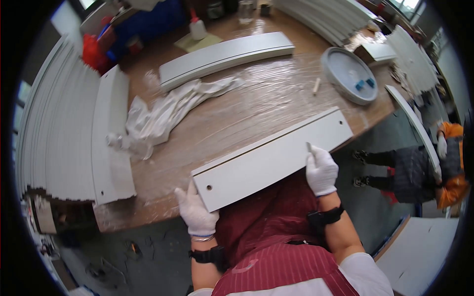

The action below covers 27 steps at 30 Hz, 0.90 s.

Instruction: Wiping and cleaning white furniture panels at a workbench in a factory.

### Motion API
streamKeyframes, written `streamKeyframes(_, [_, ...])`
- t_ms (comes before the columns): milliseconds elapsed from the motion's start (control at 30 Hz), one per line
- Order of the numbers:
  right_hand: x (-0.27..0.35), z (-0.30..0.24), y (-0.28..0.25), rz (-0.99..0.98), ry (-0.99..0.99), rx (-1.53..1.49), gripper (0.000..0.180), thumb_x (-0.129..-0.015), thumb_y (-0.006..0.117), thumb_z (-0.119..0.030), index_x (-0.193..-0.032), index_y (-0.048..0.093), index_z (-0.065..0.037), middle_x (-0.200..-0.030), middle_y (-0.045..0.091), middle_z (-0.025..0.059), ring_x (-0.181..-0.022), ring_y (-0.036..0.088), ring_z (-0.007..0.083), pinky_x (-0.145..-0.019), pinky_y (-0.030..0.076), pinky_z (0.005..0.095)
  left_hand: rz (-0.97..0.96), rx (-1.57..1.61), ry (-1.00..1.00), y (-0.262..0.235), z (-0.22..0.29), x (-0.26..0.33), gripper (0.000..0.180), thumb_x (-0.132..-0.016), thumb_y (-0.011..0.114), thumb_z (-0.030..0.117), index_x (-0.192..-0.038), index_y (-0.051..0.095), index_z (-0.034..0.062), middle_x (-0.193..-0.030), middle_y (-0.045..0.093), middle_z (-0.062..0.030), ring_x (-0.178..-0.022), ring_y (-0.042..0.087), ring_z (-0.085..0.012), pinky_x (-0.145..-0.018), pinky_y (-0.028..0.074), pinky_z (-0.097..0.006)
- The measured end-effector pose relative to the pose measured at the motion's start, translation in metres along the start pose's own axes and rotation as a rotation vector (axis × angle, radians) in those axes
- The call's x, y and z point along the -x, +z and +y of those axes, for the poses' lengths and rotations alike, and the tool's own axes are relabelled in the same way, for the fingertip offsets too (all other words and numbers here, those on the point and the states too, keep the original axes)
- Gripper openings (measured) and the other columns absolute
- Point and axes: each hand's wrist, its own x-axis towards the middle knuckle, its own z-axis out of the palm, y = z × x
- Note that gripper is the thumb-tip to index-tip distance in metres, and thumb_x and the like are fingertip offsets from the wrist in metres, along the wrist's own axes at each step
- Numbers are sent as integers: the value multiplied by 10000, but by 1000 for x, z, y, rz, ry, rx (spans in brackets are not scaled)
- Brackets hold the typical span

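Note:
In front of me a long white panel (pixel 271 155) lies at the table's near edge, a groove along its far side and a hole close to each end. My left hand (pixel 196 212), in a white glove, grips the panel's left end at the corner. My right hand (pixel 322 170), gloved too, is closed around a small thin grey piece (pixel 309 147) whose tip points over the panel's right half. The rest of that piece is hidden in the fingers, so its kind cannot be made out.
A crumpled white cloth (pixel 168 111) and another white panel (pixel 227 56) lie farther back. Stacked panels (pixel 59 123) stand at the left. On the right are a round grey tray (pixel 340 74) with blue pieces and a short stick (pixel 316 86). A co-worker (pixel 419 167) carries a panel.

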Motion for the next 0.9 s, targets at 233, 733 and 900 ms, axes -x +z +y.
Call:
streamKeyframes(233, [62,-174,24,-499,-476,-303,315,-848,654,-97,-1162,668,-105,-773,639,93,-619,672,266,-515,538,394,-12,160,-15,-2,0,2,958,-984,408,756,-1585,336,12,-1577,445,-189,-1452,425,-356,-1196,362,-501])
streamKeyframes(733, [52,-198,21,-665,-499,-478,310,-855,672,-121,-1165,684,-122,-800,672,83,-672,689,284,-578,556,397,-50,100,30,-6,5,3,976,-933,520,763,-1570,363,40,-1569,456,-181,-1435,447,-357,-1186,376,-510])
streamKeyframes(900, [13,-153,56,-491,-338,-272,297,-863,683,-121,-1159,706,-105,-791,686,118,-688,692,302,-602,549,409,-30,-60,39,-4,2,2,836,-1005,567,563,-1591,311,24,-1536,485,-169,-1406,480,-335,-1177,396,-497])
